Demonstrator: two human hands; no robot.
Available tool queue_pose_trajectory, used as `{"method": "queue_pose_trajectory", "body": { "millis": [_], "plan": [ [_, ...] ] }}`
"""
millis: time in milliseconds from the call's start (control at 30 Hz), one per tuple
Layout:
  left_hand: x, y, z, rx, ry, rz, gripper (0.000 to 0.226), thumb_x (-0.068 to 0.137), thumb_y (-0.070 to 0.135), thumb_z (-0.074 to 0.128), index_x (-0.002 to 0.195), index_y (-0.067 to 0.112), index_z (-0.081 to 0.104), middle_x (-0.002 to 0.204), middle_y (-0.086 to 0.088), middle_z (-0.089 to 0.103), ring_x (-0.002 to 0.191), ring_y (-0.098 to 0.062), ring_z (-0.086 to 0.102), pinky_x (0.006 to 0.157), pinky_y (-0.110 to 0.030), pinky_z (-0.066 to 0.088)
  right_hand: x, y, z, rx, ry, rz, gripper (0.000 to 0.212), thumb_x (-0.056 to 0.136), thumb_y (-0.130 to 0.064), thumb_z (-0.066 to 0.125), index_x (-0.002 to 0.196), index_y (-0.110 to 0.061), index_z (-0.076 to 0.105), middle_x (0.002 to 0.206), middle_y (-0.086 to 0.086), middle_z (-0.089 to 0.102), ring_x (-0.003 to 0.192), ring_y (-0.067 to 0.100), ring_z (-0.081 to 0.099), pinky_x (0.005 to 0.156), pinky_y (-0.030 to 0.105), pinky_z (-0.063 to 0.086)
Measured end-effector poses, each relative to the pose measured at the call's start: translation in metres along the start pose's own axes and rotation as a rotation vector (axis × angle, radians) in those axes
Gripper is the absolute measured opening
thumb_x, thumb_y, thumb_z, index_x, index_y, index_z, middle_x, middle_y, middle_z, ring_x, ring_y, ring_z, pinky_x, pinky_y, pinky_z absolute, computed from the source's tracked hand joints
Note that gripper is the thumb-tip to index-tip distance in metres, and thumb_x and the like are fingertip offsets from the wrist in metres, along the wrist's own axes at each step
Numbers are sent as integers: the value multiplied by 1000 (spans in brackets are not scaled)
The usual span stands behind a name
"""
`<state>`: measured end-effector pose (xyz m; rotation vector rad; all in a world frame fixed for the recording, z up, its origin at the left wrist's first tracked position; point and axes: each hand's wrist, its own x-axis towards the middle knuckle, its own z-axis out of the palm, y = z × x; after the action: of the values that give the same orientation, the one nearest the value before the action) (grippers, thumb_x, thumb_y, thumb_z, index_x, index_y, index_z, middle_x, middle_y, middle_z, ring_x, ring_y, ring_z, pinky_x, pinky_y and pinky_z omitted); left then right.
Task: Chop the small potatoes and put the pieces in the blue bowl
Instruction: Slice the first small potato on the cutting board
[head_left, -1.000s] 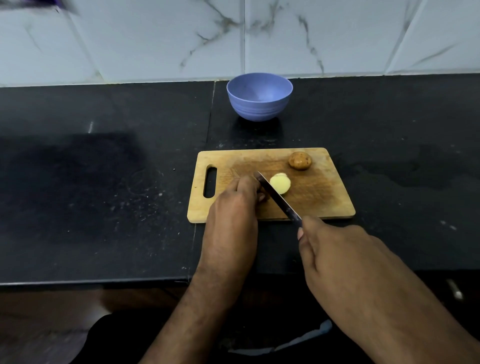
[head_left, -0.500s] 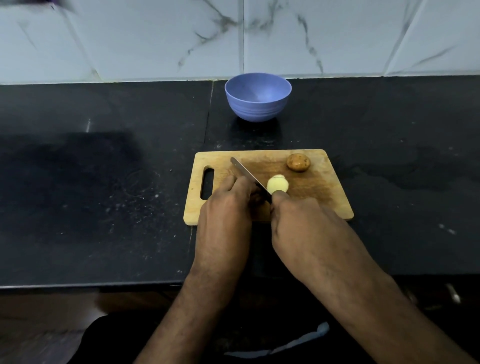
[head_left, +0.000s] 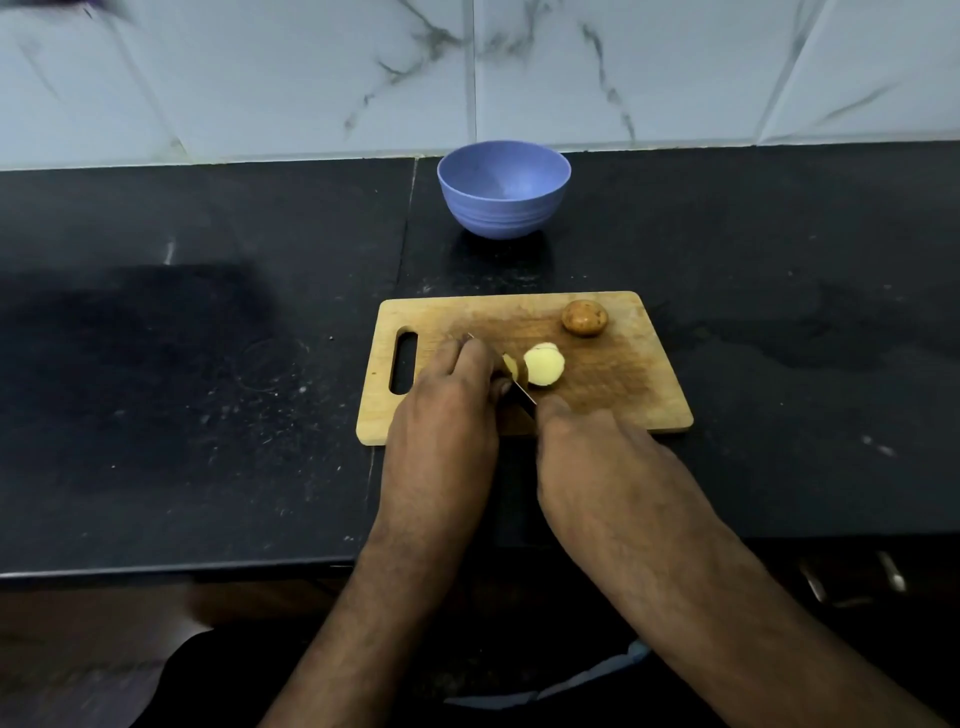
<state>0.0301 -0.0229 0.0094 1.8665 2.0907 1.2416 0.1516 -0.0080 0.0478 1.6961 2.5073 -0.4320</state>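
Two hands are at work on the wooden cutting board (head_left: 613, 384). I see the left hand (head_left: 447, 415) with its fingers curled down over a small piece of potato (head_left: 511, 366), holding it still on the board. The right hand (head_left: 597, 457) is wrapped around the handle of the knife (head_left: 522, 392). The handle is hidden under that hand. Only a short bit of the blade shows between the two hands, and its tip peeks out past the left fingers. The blade's long line runs from near me on the right to far away on the left, with the tip pointing to the far left.

Just right of the blade lies a cut potato piece (head_left: 544, 366). Its pale yellow cut side faces up and toward me. It touches, or nearly touches, the piece under my left fingers; I cannot tell which.

One whole brown potato (head_left: 584, 317) sits near the far right corner of the board, apart from the cut pieces. It looks a little longer from left to right.

The blue bowl (head_left: 503, 213) stands upright on the black counter (head_left: 208, 364), behind the board and near the white tiled wall (head_left: 260, 78). I see no pieces in it.

The board's long side runs left to right, with its handle hole on the left.
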Motion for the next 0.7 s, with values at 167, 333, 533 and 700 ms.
{"method": "queue_pose_trajectory", "body": {
  "millis": [167, 333, 533, 700],
  "plan": [
    [2, -3, 4, 16, -19, 28, 15, 99, 13, 55, 112, 20, 57, 106, 5, 54, 89, -12, 54, 69, -36, 52, -15, 12, 3, 59, 24, -26, 9, 103, -27, 38, 107, -24, 45, 77, -4, 51, 66, 12, 52, 50, 27, 37],
    [3, -5, 7, 100, -59, 79, 30, 97, 5, 52, 118, 25, 60, 104, 4, 46, 95, -12, 49, 65, -30, 51, -40, 28, 6, 76, 10, -33, 13, 106, -35, 29, 95, -28, 34, 72, -5, 52, 60, 9, 52, 51, 26, 40],
    [1, -5, 5, -21, 1, 40, 12, 101, 11, 51, 110, 16, 57, 110, 4, 50, 99, -14, 52, 79, -36, 51, -31, 42, 0, 79, 103, -46, 27, 103, -43, 29, 87, -31, 47, 71, -8, 54, 64, 9, 56, 59, 29, 48],
    [-4, -4, -4, -97, -53, 134, 16, 99, 8, 52, 109, 18, 59, 108, 4, 46, 103, -14, 50, 84, -27, 47, -14, 37, -6, 106, 147, -68, 30, 103, -43, 32, 94, -28, 57, 74, -8, 55, 63, 7, 54, 54, 27, 43]
  ]
}}
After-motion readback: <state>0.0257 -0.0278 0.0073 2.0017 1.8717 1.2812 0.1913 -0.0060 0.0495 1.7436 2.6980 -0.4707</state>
